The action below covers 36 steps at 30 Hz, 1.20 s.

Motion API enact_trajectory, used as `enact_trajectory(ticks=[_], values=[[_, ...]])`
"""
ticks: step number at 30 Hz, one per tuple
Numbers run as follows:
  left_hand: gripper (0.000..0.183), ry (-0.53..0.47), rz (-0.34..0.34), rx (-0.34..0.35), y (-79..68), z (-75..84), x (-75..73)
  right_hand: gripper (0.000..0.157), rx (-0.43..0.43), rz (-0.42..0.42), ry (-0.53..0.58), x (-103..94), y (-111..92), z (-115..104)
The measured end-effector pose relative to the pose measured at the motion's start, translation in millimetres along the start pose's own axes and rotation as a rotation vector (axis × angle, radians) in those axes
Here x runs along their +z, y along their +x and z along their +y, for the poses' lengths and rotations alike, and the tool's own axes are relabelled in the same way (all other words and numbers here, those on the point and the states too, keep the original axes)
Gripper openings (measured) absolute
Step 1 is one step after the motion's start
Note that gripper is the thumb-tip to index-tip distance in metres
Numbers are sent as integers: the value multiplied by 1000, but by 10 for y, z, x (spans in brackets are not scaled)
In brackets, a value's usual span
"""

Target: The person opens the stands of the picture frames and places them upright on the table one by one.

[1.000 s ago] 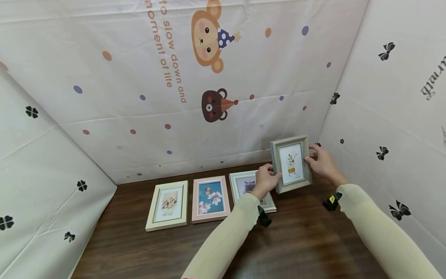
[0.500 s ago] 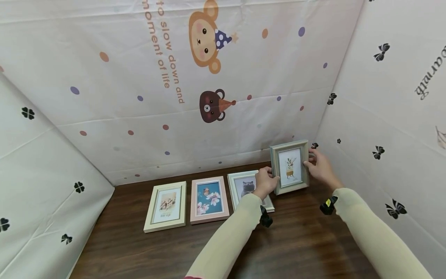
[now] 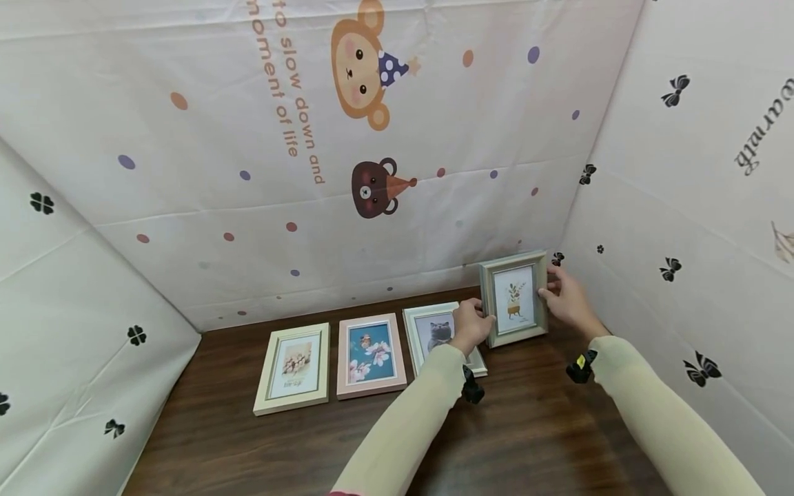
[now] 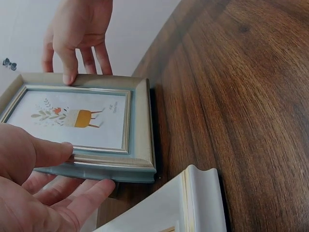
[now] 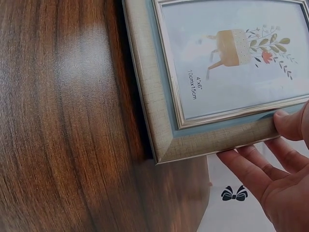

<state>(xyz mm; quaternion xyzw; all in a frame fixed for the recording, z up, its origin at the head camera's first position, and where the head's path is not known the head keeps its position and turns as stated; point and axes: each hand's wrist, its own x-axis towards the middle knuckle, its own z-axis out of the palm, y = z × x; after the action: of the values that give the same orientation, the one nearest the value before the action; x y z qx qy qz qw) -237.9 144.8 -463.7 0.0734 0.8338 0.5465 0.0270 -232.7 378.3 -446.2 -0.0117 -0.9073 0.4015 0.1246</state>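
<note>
Both hands hold a grey-beige picture frame (image 3: pixel 515 298) with a potted-plant print, standing nearly upright at the right end of the row. My left hand (image 3: pixel 471 324) pinches its left side, thumb on the front and fingers behind, as the left wrist view shows. On the opposite side my right hand (image 3: pixel 569 297) grips the edge between thumb and fingers. In the right wrist view the frame's lower edge (image 5: pixel 147 104) is right at the wooden tabletop. A white picture frame (image 3: pixel 428 344) with a grey cat lies flat, partly hidden behind my left hand and sleeve.
Left of the cat frame lie a pink picture frame (image 3: pixel 372 355) with blossoms and a cream picture frame (image 3: pixel 291 368). The brown wooden table (image 3: pixel 248 455) meets a printed cloth wall (image 3: pixel 279 262) at the back. More cloth walls rise at left and right.
The grey-beige frame has come down a little and its lower edge has settled toward the table. Both hands keep their hold. The view has shifted slightly.
</note>
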Motion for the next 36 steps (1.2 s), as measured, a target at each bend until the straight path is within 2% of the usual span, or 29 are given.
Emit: enact_trajectory(ticks=[10, 19, 27, 36], values=[[25, 15, -11, 5, 37, -19, 0, 53, -2, 12, -12, 3, -1, 9], [24, 62, -2, 22, 136, -50, 31, 55, 22, 20, -29, 24, 43, -6], [23, 29, -6, 42, 174, -38, 29, 52, 27, 53, -52, 73, 115, -3], [23, 46, -10, 34, 250, -48, 81, 52, 53, 63, -29, 106, 148, -19]])
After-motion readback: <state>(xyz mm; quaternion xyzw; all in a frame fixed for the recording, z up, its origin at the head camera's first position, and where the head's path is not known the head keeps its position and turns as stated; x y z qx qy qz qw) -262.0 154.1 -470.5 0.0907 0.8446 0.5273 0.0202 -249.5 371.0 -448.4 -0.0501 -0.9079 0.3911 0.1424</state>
